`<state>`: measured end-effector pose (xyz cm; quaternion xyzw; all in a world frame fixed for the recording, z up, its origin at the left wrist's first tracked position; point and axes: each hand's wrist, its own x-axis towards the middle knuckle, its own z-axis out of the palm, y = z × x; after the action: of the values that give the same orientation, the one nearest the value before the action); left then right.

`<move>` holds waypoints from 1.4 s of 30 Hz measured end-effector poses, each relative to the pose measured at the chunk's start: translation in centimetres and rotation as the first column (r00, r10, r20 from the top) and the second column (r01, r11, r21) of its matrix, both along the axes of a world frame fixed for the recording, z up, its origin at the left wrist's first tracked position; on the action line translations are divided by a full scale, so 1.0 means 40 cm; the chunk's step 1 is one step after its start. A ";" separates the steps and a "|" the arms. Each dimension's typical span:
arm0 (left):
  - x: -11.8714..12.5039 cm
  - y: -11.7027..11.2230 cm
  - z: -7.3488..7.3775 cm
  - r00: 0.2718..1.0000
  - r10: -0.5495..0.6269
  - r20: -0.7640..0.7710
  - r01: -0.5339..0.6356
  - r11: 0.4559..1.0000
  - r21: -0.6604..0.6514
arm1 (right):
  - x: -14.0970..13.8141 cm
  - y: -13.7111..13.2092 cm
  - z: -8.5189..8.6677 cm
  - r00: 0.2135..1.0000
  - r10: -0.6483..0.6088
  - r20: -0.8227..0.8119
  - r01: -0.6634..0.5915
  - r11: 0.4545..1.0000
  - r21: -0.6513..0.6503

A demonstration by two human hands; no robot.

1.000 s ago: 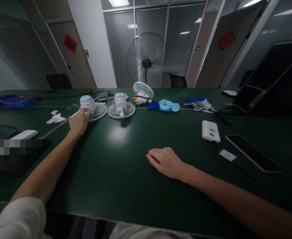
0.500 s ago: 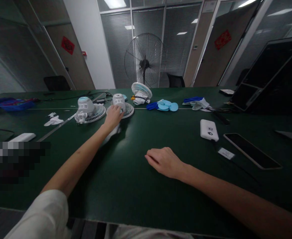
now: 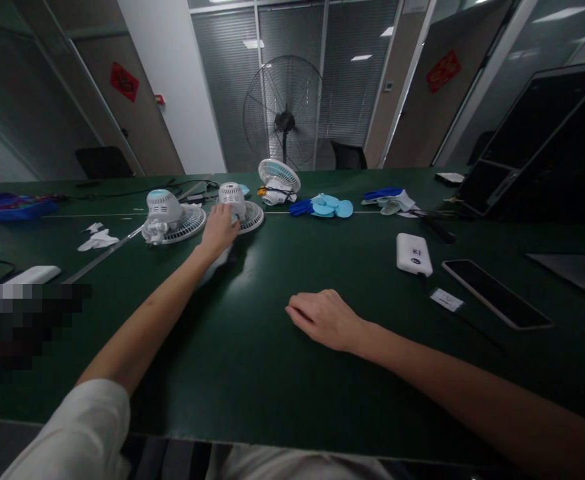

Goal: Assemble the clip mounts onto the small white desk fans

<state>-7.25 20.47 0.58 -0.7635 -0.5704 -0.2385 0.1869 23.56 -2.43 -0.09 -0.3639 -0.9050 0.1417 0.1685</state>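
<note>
at green table (image 3: 272, 393), left hand (image 3: 220, 232) outstretched to fan (image 3: 231, 193), right hand (image 3: 325, 320) curled

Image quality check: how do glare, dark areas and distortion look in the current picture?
Head view: soft glare on the green table between left hand and right hand; same view, the black object at far right loses detail in shadow; same view, pixelation covers the lower left, and doors lean outward.

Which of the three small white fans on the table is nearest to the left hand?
The middle fan: the left hand covers part of it, while the leftmost fan and rightmost fan are farther.
</note>
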 end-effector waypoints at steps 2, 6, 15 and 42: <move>-0.010 0.008 0.000 0.999 0.029 0.013 -0.029 1.000 0.000 | 0.000 0.000 -0.001 1.000 -0.005 0.012 0.005 1.000 -0.002; -0.033 0.016 0.009 0.999 0.035 -0.001 -0.035 0.999 -0.037 | -0.001 0.004 -0.008 1.000 -0.003 0.031 0.003 1.000 0.008; -0.021 -0.001 -0.002 0.997 -0.021 0.076 0.024 0.999 -0.034 | 0.000 0.006 -0.012 0.999 -0.006 0.038 0.004 0.999 0.042; 0.151 -0.384 -0.006 0.619 -0.674 0.404 0.759 0.646 -0.085 | 0.118 0.364 -0.019 0.833 -0.543 -0.107 0.552 0.802 0.229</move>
<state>-1.23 5.10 0.32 -0.8922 -0.2630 -0.3465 -0.1215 28.27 12.13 -0.87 -0.5825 -0.7688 -0.0220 0.2630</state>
